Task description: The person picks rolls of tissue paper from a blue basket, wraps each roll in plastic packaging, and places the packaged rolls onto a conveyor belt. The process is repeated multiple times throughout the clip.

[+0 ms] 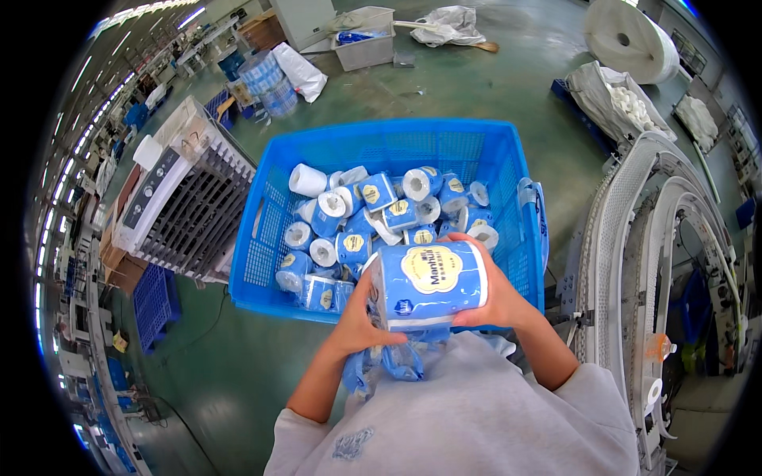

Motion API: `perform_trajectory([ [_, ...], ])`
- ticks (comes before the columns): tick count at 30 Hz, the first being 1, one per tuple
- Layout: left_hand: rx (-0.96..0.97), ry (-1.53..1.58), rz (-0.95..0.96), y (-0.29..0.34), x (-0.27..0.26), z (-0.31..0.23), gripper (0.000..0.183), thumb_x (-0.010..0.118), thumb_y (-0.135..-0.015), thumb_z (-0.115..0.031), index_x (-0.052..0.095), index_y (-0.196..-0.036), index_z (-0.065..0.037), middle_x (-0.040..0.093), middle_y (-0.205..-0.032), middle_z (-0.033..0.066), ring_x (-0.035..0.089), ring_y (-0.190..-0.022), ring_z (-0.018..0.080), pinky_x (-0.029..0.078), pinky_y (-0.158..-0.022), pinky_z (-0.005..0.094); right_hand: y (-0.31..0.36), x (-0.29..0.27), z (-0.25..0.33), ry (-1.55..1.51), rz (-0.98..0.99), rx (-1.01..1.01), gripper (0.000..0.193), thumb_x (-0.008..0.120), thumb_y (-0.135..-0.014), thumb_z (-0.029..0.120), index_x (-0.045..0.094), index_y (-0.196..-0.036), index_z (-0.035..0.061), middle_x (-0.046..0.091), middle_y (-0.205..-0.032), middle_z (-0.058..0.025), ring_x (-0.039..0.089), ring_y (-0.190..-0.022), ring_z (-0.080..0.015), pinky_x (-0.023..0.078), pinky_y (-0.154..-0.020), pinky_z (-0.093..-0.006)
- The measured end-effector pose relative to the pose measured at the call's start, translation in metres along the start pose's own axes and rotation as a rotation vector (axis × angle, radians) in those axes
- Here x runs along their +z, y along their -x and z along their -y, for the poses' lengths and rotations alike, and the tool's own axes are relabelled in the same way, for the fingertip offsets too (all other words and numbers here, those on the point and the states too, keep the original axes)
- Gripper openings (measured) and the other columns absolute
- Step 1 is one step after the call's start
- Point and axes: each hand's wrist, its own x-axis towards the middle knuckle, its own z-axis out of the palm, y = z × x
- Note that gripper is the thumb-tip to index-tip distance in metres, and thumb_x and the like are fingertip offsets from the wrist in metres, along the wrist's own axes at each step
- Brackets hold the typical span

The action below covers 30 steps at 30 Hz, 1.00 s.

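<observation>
Grasping a blue-and-white package (435, 284) between our left hand (359, 324) and right hand (500, 292), we face a blue crate (389, 136); wrapped rolls (353, 247) lie jumbled inside.

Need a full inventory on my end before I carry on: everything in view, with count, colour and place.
Wrapped package: 1, blue with pale yellow label, between both hands
Plastic film: loose pieces, blue and clear, below the package
Basket: 1, blue, centre
Rolls: many, overlapping, mostly blue-wrapped, inside the basket
Air cooler: 1, whitish with dark slats, left of the basket
Pallet: 1, blue, floor at left; others partly hidden
Curved conveyor: grey, right
Large reel: 1, white, upper right
Bin: 1, grey, top centre
Floor: green, throughout
Distant machinery: too small to count
Shirt: 1, light grey, bottom
Left hand: 1, bare, package's left side
Right hand: 1, bare, package's right side
</observation>
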Motion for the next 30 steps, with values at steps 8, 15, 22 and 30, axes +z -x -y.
perform_trajectory([
  [8, 0.278, -0.274, -0.162, -0.006, 0.036, -0.040, 0.105, 0.084, -0.051, -0.026, 0.027, -0.133, 0.007, 0.044, -0.126, 0.0194, 0.046, -0.115, 0.0262, 0.036, -0.096, 0.0341, 0.007, 0.005, -0.057, -0.560, -0.116, -0.130, 0.112, 0.087, -0.049, 0.039, 0.024, -0.133, 0.0003, 0.043, -0.127, -0.0124, 0.042, -0.120, -0.0229, 0.035, -0.101, -0.0354],
  [15, 0.215, -0.136, -0.081, -0.010, 0.032, -0.041, 0.081, 0.077, -0.066, -0.033, 0.039, -0.130, -0.001, 0.050, -0.123, 0.0168, 0.052, -0.111, 0.0250, 0.039, -0.093, 0.0312, -0.010, -0.007, -0.075, -1.027, 0.049, -0.005, 0.116, 0.086, -0.047, 0.039, 0.021, -0.138, 0.0097, 0.040, -0.132, -0.0136, 0.042, -0.121, -0.0292, 0.038, -0.099, -0.0437],
  [22, 0.031, -0.257, -0.164, -0.011, 0.041, -0.051, 0.068, 0.072, -0.072, -0.033, 0.044, -0.126, -0.002, 0.061, -0.108, 0.0143, 0.059, -0.100, 0.0228, 0.044, -0.084, 0.0304, -0.012, -0.004, -0.073, -1.045, 0.095, 0.072, 0.115, 0.082, -0.051, 0.039, 0.015, -0.141, 0.0125, 0.038, -0.134, -0.0135, 0.040, -0.123, -0.0295, 0.035, -0.102, -0.0407],
  [30, -0.113, -0.394, -0.228, -0.015, 0.042, -0.051, 0.059, 0.070, -0.073, -0.032, 0.050, -0.120, -0.001, 0.063, -0.103, 0.0151, 0.062, -0.093, 0.0240, 0.047, -0.079, 0.0311, -0.020, -0.014, -0.064, -0.696, 0.149, 0.034, 0.115, 0.071, -0.057, 0.060, 0.009, -0.142, 0.0151, 0.026, -0.141, -0.0186, 0.033, -0.127, -0.0332, 0.032, -0.103, -0.0459],
])
